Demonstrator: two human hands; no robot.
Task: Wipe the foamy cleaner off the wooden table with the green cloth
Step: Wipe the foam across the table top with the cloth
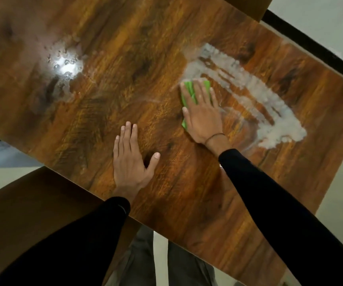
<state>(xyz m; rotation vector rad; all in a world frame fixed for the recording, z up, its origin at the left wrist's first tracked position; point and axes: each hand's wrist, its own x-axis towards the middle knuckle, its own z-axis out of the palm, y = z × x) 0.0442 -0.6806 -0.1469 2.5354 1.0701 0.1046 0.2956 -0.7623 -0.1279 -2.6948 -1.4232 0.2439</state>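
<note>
Flat and pressing is how I read the right-hand grip from the head camera: the right hand (202,116) lies palm down on the green cloth (189,89) with its fingers straight and spread, not curled round it; the cloth shows green between and beyond the fingers at the far side and again at the left edge of the palm. That cloth sits on the wooden surface (108,112), right of centre, touching the near-left border of the foamy cleaner (269,112); the foam spreads as a whitish, streaked patch running from just beyond the fingertips toward the right and nearer edge of the surface, with bare wood showing through in stripes. I see a thin dark band (215,137) round the right wrist, and a black sleeve (280,193) covering the forearm behind it. The left hand (130,157) holds nothing; its grip is open, palm flat on the surface, fingers together and the thumb set apart to the right, near the surface's near edge and well apart from the cloth. Far left, a bright glare (65,65) sits on a wet smear with small droplets. Below the near edge I can make out grey trousers (141,261) over a pale floor (335,213).
</note>
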